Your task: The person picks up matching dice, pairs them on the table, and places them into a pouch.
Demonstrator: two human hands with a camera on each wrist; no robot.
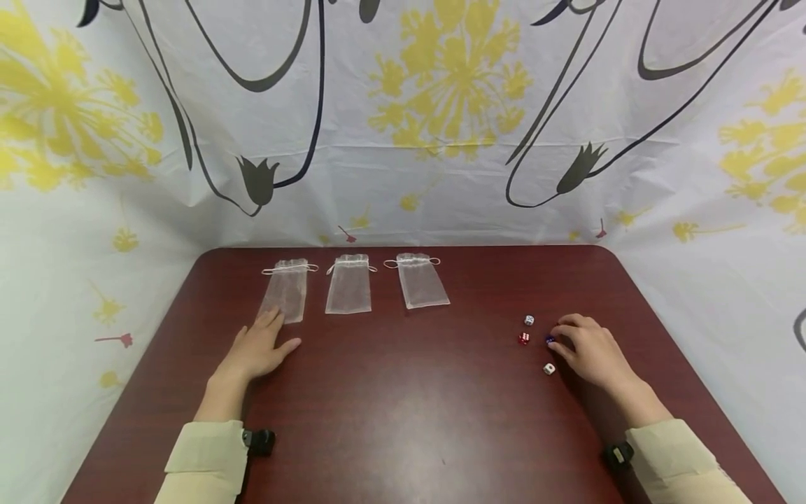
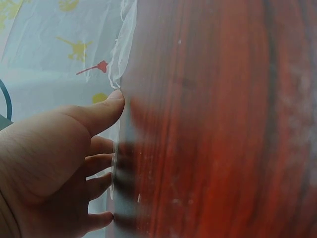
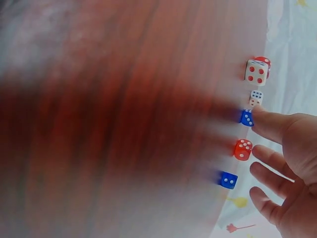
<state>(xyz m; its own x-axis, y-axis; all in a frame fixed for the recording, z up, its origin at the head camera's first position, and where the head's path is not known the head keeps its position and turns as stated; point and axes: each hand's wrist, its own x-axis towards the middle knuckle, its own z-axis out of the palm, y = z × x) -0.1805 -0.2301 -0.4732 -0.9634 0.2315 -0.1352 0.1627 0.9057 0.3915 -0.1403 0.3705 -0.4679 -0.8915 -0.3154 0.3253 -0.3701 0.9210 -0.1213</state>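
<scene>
My left hand (image 1: 255, 346) rests with spread fingers on the lower end of the leftmost sheer drawstring bag (image 1: 291, 290). In the left wrist view its thumb and fingers lie along the table surface. My right hand (image 1: 588, 346) is low over the small dice at the right, fingers bent. Its thumb tip is at a blue die (image 3: 246, 118), and its index fingertip is beside a red die (image 3: 243, 149). Another blue die (image 3: 228, 180) lies near the other fingers. A white die (image 1: 549, 369), a red die (image 1: 524, 338) and a second white die (image 1: 529, 320) lie left of this hand.
Two more sheer drawstring bags, the middle one (image 1: 349, 285) and the right one (image 1: 423, 281), lie flat near the back edge. The dark red table (image 1: 403, 406) meets a patterned cloth (image 1: 403, 196) behind it.
</scene>
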